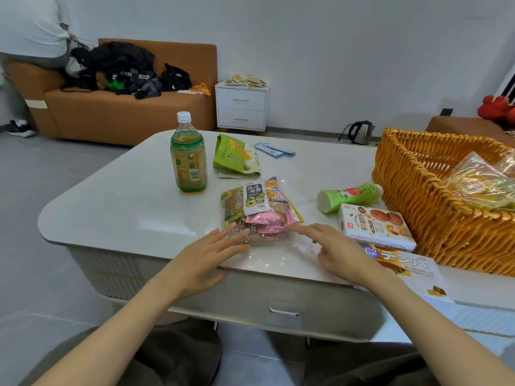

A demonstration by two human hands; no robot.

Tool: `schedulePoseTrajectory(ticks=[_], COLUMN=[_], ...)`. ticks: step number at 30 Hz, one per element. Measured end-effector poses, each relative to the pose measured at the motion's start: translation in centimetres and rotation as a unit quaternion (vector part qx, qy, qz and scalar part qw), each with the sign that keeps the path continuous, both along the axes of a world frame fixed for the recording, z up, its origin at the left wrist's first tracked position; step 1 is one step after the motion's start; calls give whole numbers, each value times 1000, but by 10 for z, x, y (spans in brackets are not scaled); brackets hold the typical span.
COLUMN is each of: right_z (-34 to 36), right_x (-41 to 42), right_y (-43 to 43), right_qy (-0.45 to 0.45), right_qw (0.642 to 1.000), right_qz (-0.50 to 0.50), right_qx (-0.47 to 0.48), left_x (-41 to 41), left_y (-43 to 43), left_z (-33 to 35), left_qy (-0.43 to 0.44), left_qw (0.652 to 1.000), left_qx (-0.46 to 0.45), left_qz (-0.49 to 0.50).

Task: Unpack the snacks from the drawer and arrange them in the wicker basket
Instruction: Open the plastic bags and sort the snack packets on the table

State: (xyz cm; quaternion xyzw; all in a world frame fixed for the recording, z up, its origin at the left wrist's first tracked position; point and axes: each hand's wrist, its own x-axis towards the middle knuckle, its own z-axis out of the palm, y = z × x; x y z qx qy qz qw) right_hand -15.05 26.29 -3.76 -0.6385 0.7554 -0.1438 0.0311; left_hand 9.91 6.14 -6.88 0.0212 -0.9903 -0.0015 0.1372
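1. A clear plastic bag of assorted snack packets (259, 210) lies flat on the glossy white table (125, 204), near its front edge and between the two hands. A grey sachet with green fruit on it sits on top, with pink wrappers below it.
2. The left hand (211, 252) reaches in from the near left. Its fingers (235, 231) are straight and slightly spread, and their tips rest on the bag's near-left corner.
3. The right hand (337, 252) comes from the near right. Its index finger (295, 227) is stretched towards the bag's near-right corner, and the other fingers are loosely bent and hold nothing. Whether the fingertip touches the plastic I cannot tell.
4. The orange woven wicker basket (418, 190) stands at the table's right end, well apart from the bag. Crinkled clear packets of yellow snacks (479, 185) lie inside it.
5. Between bag and basket lie a small green bottle on its side (348, 196), a white biscuit box (373, 227) and, partly under the box, a flat white carton with a blue "C2" mark (412, 268).
6. Behind the bag stand a tall green-tea bottle with a white cap (189, 160), a green foil pouch (234, 157) and blue stick sachets (274, 150).
7. The grey drawer with a metal handle (282, 310) sits closed under the table's front edge.
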Motion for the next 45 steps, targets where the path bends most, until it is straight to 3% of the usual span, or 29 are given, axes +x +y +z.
schedulePoseTrajectory(ticks=[4, 8, 12, 16, 19, 22, 25, 28, 30, 34, 39, 45], right_z=[-7, -15, -16, -22, -18, -20, -25, -26, -26, -18, -3, -4], right_x=[-2, -8, -12, -22, -17, -9, 2, 8, 8, 7, 18, 24], right_y=[-6, -17, -22, -19, -15, -13, -13, -13, -12, -13, -18, -21], right_qy=[117, 212, 232, 247, 217, 183, 36, -86, -120, -144, -230, -392], right_qw=[988, 959, 945, 940, 945, 956, 982, 984, 984, 987, 969, 917], right_qz=[31, 64, 112, 147, 176, 179, 130, 80, 53, 16, 15, 19], right_qx=[-98, -177, -203, -183, -171, -146, -132, -133, -117, -64, -91, -63], left_x=[2, -3, -3, 0, 7, 11, 12, 10, 10, 14, 20, 26], left_y=[3, 6, 0, 0, -6, -5, 1, 2, 2, 5, 16, 17], left_z=[0, 2, -1, 0, -5, -2, 3, 7, 8, 11, 18, 23], left_qy=[51, 93, 89, 62, 83, 93, 132, 138, 132, 122, 199, 163], left_qw=[998, 993, 988, 995, 994, 971, 923, 884, 878, 904, 911, 862], left_qx=[18, -67, -122, -74, 50, 207, 351, 435, 449, 392, 327, 448], left_qz=[17, 15, -27, -11, 52, 79, 86, 104, 105, 116, 154, 171])
